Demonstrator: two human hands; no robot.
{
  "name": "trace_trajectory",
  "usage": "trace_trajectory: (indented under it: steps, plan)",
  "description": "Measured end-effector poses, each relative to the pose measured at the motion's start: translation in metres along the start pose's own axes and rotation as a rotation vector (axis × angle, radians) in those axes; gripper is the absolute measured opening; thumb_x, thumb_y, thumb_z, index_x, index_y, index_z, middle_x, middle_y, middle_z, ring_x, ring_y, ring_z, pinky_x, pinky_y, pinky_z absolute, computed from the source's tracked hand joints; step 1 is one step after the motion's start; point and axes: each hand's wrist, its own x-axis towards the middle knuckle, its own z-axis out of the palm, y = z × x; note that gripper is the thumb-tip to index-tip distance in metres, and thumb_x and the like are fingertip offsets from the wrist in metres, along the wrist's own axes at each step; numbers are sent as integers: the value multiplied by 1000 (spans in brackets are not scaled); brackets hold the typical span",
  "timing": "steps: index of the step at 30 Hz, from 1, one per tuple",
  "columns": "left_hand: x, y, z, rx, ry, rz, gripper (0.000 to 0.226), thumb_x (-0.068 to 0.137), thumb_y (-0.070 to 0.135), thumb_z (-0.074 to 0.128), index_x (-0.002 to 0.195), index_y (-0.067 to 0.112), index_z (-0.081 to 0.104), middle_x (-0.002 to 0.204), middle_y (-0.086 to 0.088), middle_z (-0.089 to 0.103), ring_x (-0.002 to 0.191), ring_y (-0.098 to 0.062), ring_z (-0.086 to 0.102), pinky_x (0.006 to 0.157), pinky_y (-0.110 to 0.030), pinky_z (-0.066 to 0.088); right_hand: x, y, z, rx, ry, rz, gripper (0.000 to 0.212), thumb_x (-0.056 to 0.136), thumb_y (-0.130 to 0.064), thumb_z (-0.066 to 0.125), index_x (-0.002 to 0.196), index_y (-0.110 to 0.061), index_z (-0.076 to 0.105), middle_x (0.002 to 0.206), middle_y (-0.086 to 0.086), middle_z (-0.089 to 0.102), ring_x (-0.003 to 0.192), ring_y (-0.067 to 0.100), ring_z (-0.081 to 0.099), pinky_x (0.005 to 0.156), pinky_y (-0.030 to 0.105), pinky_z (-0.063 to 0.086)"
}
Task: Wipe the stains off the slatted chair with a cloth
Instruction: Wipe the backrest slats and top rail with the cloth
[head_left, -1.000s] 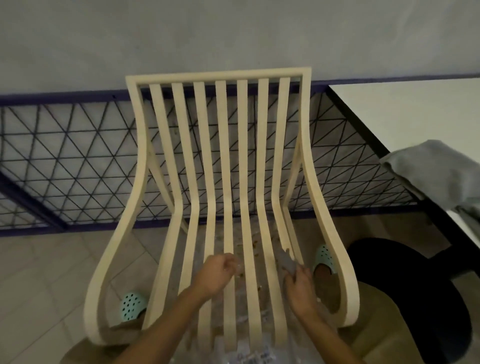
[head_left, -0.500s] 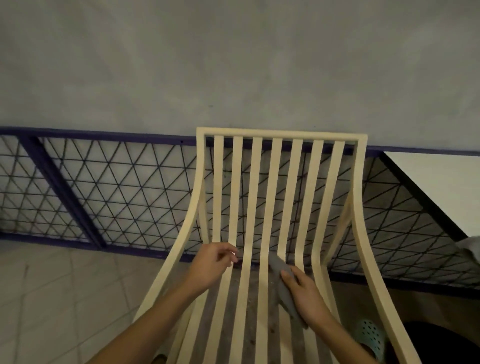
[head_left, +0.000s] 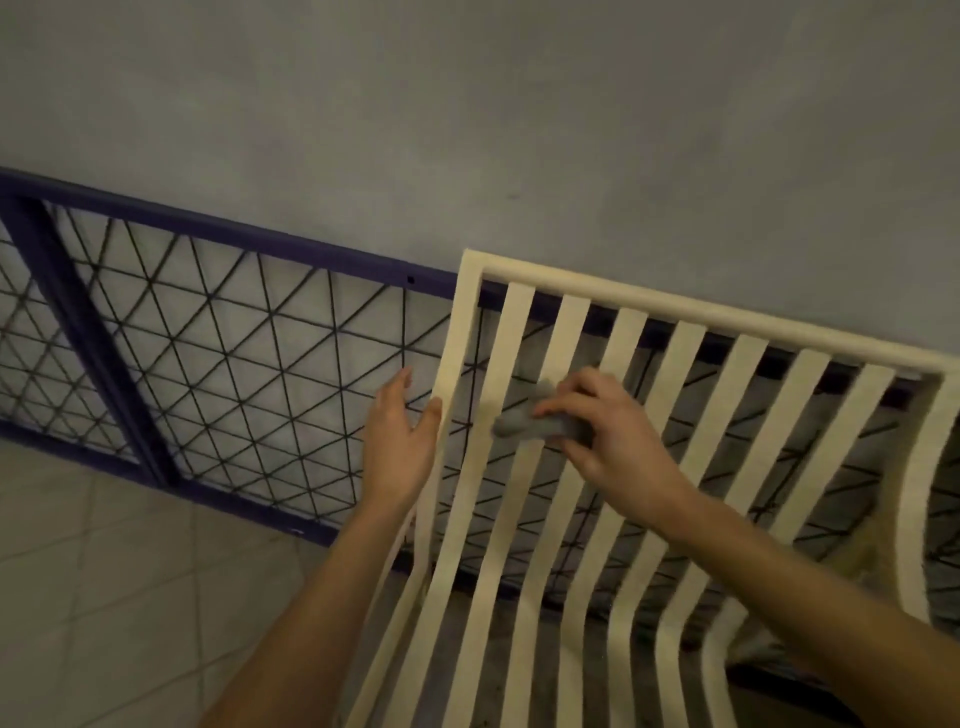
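The cream slatted chair (head_left: 691, 312) fills the right half of the view, its backrest tilted in the frame. My right hand (head_left: 608, 431) is shut on a small grey cloth (head_left: 524, 423) and presses it against the second and third slats from the left, high on the backrest. My left hand (head_left: 400, 441) is at the chair's left side rail, fingers spread, thumb touching the rail's outer edge. The seat slats run down to the bottom edge; no stains show clearly on the backrest.
Behind the chair stands a dark blue metal frame with black wire mesh (head_left: 234, 332) against a grey wall (head_left: 467, 130). Pale floor tiles (head_left: 93, 571) lie at the lower left.
Both hands have moved up from the seat to the upper backrest. The right hand carried the cloth to the left slats; the left hand shifted out to the side rail. The view swung left.
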Motion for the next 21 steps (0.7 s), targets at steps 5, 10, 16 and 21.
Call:
trace_trajectory:
  steps: [5,10,16,21]
  plan:
    - [3,-37,4,13,-111,-21,34,100,40,44,130,31,58,108,5,68,92,-6,63,78,-28,53,101,11,-3,-358,105,-370,24,86,-12,59,103,-20,74,116,7,58,111,29,48,88,43,41]
    - [8,-44,-1,-30,-269,-233,52,93,65,39,134,38,54,109,9,62,99,-13,61,88,-36,48,122,48,36,-521,-21,-474,26,85,-5,66,108,-15,73,126,10,59,126,33,48,104,50,39]
    - [0,-45,1,10,-208,-182,46,93,64,41,119,33,62,106,2,62,86,-17,65,76,-41,58,111,51,58,-558,-87,-524,27,90,-24,55,110,-15,70,119,12,58,121,32,48,113,45,26]
    - [5,-44,0,-264,-399,-361,39,92,63,44,122,40,54,76,-16,68,44,-21,55,46,-31,50,93,54,95,-562,-95,-597,23,96,-28,51,102,-15,69,107,9,60,111,29,53,118,42,22]
